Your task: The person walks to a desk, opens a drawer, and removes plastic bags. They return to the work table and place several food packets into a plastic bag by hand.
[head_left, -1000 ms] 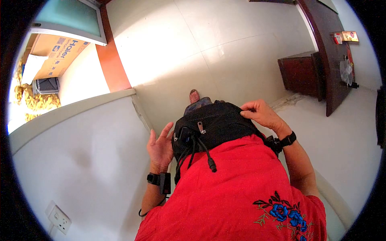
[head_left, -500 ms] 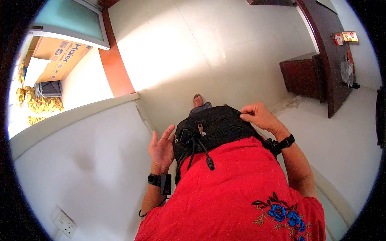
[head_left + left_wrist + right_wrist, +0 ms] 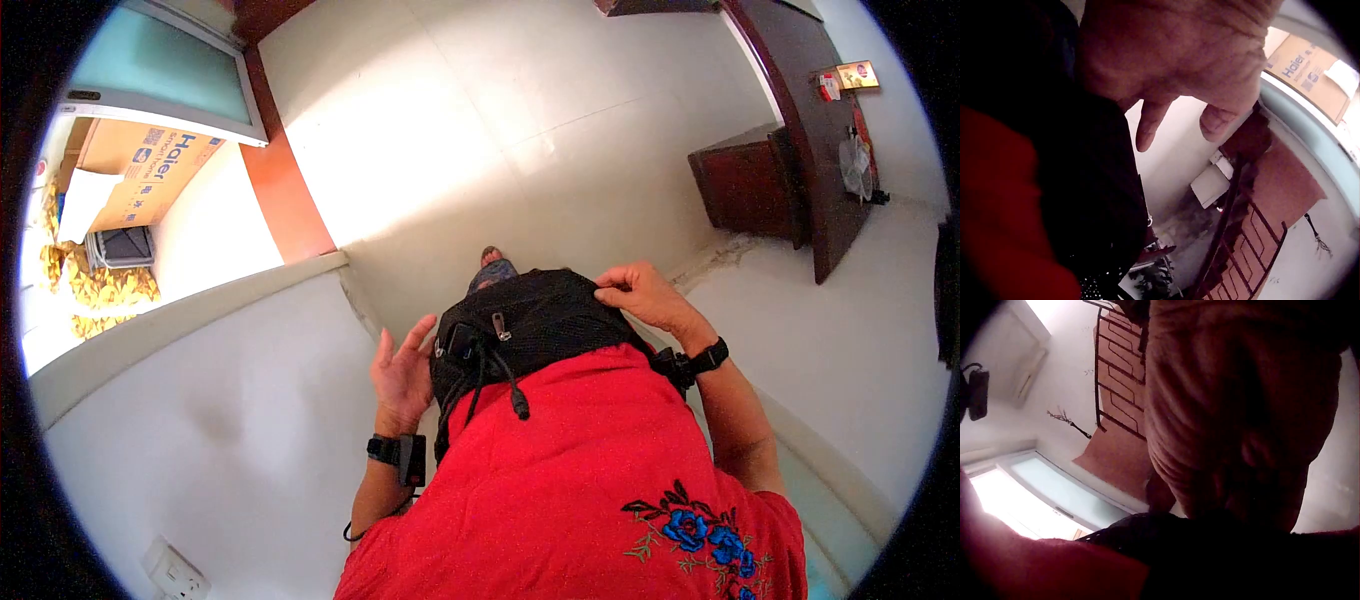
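A black mesh bag (image 3: 565, 310) with a metal zip pull (image 3: 500, 325) sits at the front of the person's waist, over a red shirt (image 3: 560, 460). Black cables (image 3: 517, 398) come out of its left side. Beside that side, the left hand (image 3: 402, 380) is held with fingers apart and straight; the left wrist view shows its fingers (image 3: 1152, 122) extended, holding nothing. At the bag's right edge, the right hand (image 3: 655, 300) brings thumb and forefinger together on the fabric. In the right wrist view this hand (image 3: 1235, 425) is dark and its fingertips are hidden.
A low white wall (image 3: 220, 420) with a ledge runs along the left. Past it lie a Haier cardboard box (image 3: 150, 180) and a glazed door (image 3: 160, 75). A dark wooden cabinet (image 3: 745, 180) stands at right. A stair railing (image 3: 1250, 244) shows in the left wrist view.
The head view has shifted slightly, and the foot ahead now shows less beyond the bag. Both hands keep nearly the same places by the bag.
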### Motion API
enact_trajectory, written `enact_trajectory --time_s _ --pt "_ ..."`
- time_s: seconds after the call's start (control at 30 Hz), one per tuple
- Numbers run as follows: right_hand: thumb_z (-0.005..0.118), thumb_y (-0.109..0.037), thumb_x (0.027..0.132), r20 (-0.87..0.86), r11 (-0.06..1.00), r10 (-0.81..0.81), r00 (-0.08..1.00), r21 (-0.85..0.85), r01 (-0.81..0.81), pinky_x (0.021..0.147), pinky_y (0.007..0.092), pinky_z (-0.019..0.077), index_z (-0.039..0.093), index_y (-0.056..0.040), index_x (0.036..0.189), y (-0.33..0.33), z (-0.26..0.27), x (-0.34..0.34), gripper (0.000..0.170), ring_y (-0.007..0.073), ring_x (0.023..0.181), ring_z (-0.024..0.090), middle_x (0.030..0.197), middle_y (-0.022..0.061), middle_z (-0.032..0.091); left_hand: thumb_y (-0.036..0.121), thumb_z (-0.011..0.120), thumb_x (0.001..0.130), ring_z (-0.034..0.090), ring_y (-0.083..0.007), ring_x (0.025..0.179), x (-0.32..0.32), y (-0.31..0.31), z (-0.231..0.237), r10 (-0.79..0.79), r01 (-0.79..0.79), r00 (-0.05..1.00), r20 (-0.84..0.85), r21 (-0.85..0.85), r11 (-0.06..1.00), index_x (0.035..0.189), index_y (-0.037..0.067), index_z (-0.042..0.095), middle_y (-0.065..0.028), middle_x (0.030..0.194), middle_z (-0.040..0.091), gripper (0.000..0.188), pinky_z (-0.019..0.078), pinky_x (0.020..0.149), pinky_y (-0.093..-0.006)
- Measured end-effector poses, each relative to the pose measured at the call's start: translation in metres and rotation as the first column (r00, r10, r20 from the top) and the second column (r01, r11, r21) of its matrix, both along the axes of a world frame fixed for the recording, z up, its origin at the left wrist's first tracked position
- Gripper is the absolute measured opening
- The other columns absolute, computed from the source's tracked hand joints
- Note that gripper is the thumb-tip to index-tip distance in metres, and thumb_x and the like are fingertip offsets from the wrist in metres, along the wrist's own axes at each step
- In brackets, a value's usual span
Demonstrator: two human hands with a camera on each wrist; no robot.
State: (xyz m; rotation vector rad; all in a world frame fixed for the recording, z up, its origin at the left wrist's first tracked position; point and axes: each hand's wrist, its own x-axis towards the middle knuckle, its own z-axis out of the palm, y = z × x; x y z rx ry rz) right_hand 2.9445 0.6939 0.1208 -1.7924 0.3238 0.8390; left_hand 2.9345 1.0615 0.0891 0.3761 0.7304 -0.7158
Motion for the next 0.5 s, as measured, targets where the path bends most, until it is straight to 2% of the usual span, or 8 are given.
enact_trajectory --time_s 0.13,0.23,0.33,0.5 --pt "0.061 -0.013 0.085 0.009 1.0 0.003 1.0 0.004 -0.003 0.07 0.0254 0.0472 0.066 0.0028 0.095 -0.001 0.003 0.0 0.02 0.008 0.075 0.057 0.081 0.0018 0.067 0.058 0.035 0.091 0.045 -0.0356 0.117 0.002 -0.001 -0.002 -0.031 0.031 0.999 0.023 0.007 1.0 0.127 0.0 0.048 -0.021 0.13 0.045 0.07 0.0351 0.102 -0.044" --pt "0.06 -0.008 0.086 0.007 1.0 0.015 1.0 -0.015 -0.015 0.07 0.0232 0.0457 0.065 0.0038 0.094 -0.004 0.003 0.001 0.016 0.0063 0.075 0.054 0.081 0.0002 0.065 0.058 0.036 0.091 0.045 -0.0347 0.116 0.004 -0.005 -0.002 -0.045 0.044 0.999 0.03 0.023 0.999 0.127 0.0 0.048 -0.0207 0.13 0.045 0.07 0.0356 0.101 -0.0435" --pt "0.06 -0.008 0.086 -0.021 0.997 -0.042 0.999 0.061 0.043 0.07 0.0232 0.0458 0.065 0.004 0.095 -0.004 0.006 0.003 0.016 0.0064 0.075 0.054 0.081 0.0002 0.065 0.058 0.036 0.091 0.045 -0.034 0.116 0.006 -0.006 -0.001 -0.058 0.056 0.998 0.039 0.035 0.998 0.128 0.0 0.047 -0.0203 0.13 0.046 0.07 0.0359 0.101 -0.0431" --pt "0.06 -0.009 0.086 0.016 1.0 0.01 1.0 0.025 -0.01 0.07 0.0236 0.0461 0.065 0.0039 0.096 -0.01 0.002 0.008 0.017 0.0069 0.075 0.055 0.082 0.0007 0.065 0.059 0.035 0.091 0.046 -0.0336 0.116 0.013 -0.009 0.005 -0.097 0.09 0.993 0.068 0.094 0.991 0.129 0.0 0.045 -0.0197 0.13 0.045 0.071 0.0357 0.101 -0.0427"
